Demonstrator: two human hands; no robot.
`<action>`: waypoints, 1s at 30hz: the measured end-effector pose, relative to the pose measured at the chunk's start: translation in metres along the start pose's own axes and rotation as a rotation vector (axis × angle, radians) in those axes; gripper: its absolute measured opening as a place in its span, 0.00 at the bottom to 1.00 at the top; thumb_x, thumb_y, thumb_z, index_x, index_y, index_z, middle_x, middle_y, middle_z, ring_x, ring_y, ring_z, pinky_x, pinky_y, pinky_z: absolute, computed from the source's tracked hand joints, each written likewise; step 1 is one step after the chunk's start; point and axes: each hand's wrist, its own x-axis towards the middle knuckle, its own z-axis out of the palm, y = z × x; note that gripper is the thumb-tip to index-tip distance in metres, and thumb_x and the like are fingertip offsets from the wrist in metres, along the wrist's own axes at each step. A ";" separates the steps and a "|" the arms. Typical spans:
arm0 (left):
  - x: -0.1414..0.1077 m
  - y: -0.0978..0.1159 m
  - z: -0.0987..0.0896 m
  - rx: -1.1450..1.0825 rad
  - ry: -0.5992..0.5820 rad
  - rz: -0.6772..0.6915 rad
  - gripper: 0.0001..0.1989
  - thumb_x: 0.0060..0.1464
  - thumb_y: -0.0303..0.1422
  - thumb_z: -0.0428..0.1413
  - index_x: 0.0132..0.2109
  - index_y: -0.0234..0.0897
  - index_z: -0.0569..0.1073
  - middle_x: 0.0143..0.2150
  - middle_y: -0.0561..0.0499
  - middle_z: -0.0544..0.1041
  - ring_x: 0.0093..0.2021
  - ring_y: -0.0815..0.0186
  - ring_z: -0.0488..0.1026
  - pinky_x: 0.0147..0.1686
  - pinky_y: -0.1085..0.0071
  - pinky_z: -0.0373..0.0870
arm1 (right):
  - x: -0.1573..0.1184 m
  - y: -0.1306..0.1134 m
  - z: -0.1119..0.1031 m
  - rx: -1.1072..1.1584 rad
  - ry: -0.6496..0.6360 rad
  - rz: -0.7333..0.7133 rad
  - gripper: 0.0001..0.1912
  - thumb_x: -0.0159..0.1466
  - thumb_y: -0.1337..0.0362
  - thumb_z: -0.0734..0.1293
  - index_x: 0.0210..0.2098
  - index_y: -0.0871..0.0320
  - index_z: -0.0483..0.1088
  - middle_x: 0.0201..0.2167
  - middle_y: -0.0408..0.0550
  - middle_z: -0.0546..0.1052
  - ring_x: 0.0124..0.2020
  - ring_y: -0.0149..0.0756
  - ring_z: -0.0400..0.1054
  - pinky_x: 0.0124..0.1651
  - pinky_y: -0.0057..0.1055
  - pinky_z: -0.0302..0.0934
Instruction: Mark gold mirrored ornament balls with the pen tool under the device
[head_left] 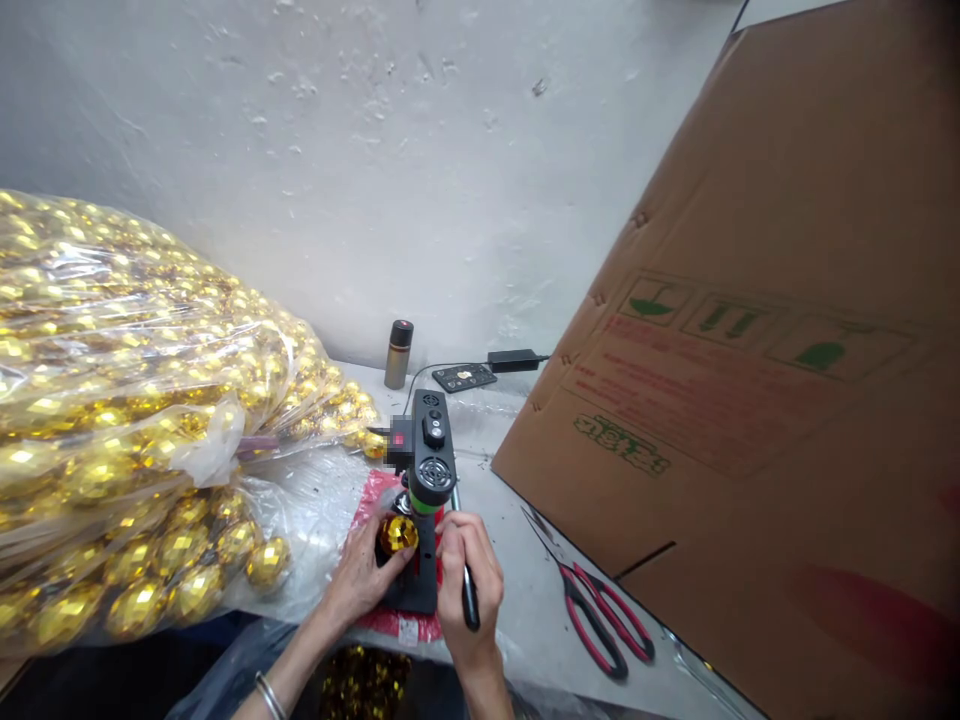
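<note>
My left hand point(361, 575) grips a shiny gold faceted ball point(398, 535) between thumb and fingers, at the lower front of a small black machine point(433, 450). The machine stands upright on a black base plate over a red sheet point(375, 490). On the machine's right side, my right hand point(471, 580) is closed around a lever with a black handle point(470, 600), its lower end showing below the fingers. Part of the ball is covered by my left fingers.
Clear plastic bags of gold balls point(150, 340) fill the left. A large cardboard box point(720, 400) leans at the right, with red-handled scissors point(600, 620) beside it. Behind the machine are a bottle point(399, 355), a phone point(465, 377) and a black adapter point(514, 360). More gold balls point(364, 685) lie below the table edge.
</note>
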 end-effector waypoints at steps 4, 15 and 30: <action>0.002 0.000 0.003 0.011 0.006 0.012 0.23 0.56 0.44 0.60 0.55 0.38 0.73 0.53 0.40 0.81 0.54 0.48 0.77 0.55 0.49 0.71 | -0.001 0.000 0.000 0.010 -0.002 0.014 0.14 0.73 0.73 0.56 0.34 0.55 0.66 0.29 0.42 0.71 0.29 0.28 0.68 0.33 0.24 0.63; -0.004 -0.007 0.002 0.042 0.040 -0.018 0.23 0.54 0.44 0.62 0.55 0.40 0.74 0.52 0.42 0.82 0.54 0.48 0.78 0.54 0.50 0.72 | 0.023 -0.014 -0.004 -0.017 -0.036 0.177 0.17 0.75 0.65 0.56 0.29 0.55 0.65 0.25 0.41 0.68 0.26 0.30 0.65 0.30 0.26 0.60; -0.002 -0.011 0.015 0.141 -0.046 0.129 0.28 0.51 0.35 0.63 0.60 0.39 0.73 0.57 0.40 0.79 0.58 0.45 0.74 0.61 0.45 0.67 | 0.027 -0.019 -0.006 -0.028 -0.036 0.171 0.16 0.74 0.67 0.57 0.29 0.55 0.65 0.25 0.40 0.68 0.26 0.29 0.65 0.30 0.24 0.60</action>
